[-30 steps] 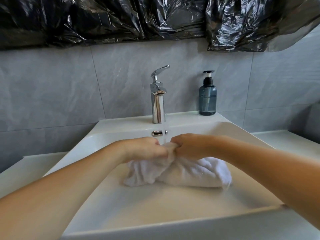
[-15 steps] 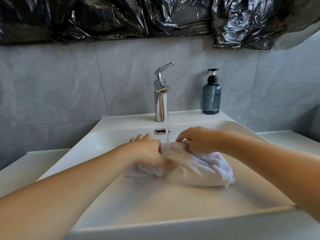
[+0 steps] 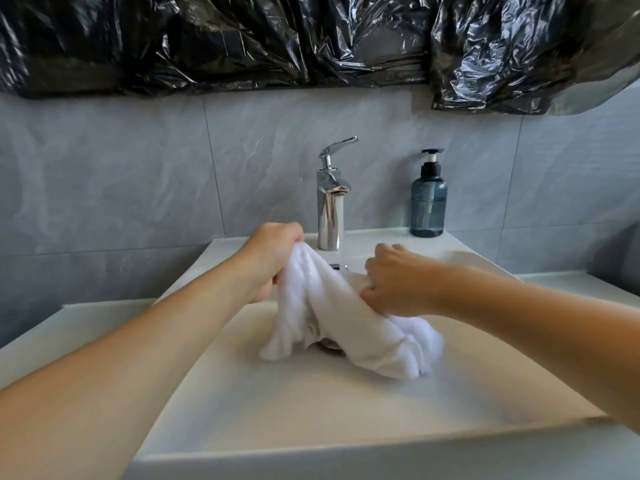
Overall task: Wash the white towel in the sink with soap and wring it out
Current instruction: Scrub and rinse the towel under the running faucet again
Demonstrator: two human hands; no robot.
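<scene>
We grip the white towel (image 3: 349,327) in the sink (image 3: 311,410), left hand (image 3: 273,263) and right hand (image 3: 398,285) curled round it, drain (image 3: 329,345) mostly covered, faucet (image 3: 330,206) and soap bottle (image 3: 428,199) far behind.

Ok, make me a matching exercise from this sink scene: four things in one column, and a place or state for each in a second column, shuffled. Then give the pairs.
Things
1. towel
2. soap bottle
3. tap
4. plastic sheet

Places or states
A. stands at the back right corner of the sink
B. hangs on the wall above the tiles
C. gripped by the left hand and the right hand, its ends drooping into the basin
D. stands at the middle of the back rim, lever raised

Pairs: 1-C, 2-A, 3-D, 4-B
</scene>
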